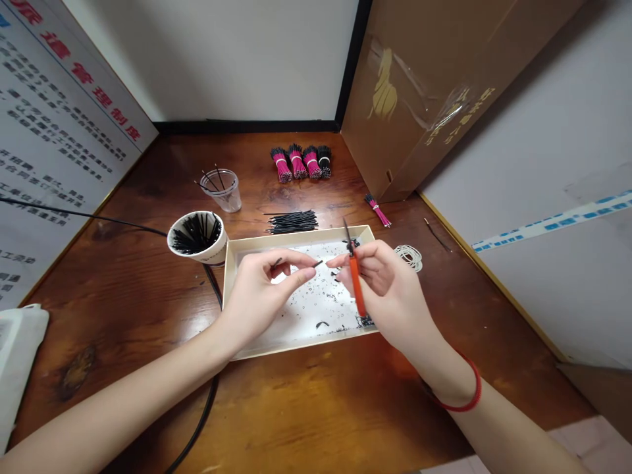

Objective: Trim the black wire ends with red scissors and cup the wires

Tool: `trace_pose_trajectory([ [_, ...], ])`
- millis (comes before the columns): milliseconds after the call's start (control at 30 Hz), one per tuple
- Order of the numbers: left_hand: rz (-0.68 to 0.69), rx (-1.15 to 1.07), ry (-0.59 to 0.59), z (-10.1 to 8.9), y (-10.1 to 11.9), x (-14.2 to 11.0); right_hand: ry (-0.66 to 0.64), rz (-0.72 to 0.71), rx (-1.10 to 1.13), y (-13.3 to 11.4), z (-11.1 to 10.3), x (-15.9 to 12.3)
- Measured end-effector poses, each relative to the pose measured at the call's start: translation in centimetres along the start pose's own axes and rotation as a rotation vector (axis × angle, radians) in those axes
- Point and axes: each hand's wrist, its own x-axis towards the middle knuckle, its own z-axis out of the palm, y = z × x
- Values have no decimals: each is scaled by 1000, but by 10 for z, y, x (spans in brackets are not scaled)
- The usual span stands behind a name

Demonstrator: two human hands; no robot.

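Thin black wire (318, 263) is pinched in the left hand (261, 283); the right hand (392, 289) grips an orange-handled tool (356, 286).

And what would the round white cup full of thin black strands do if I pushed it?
The round white cup might roll if knocked over, because its wall is round. The thin black strands would probably spill, since the top is open.

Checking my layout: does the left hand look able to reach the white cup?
Probably yes: only the box rim stands between the left hand and white cup, though that hand holds a black piece.
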Motion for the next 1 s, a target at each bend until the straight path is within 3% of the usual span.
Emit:
trace_pose_trajectory([
  [167, 26, -52, 120, -2, -1, 0, -67, -202, -351, 3, -12, -10],
  [300, 31, -83, 135, -2, -1, 0, -1, -312, -509, 8, -10, -12],
  [533, 35, -58, 132, -2, 1, -1, 56, -298, -471, 9, -6, -12],
  [1000, 33, -61, 139, -2, -1, -1, 33, -274, -448, 8, -7, -12],
])
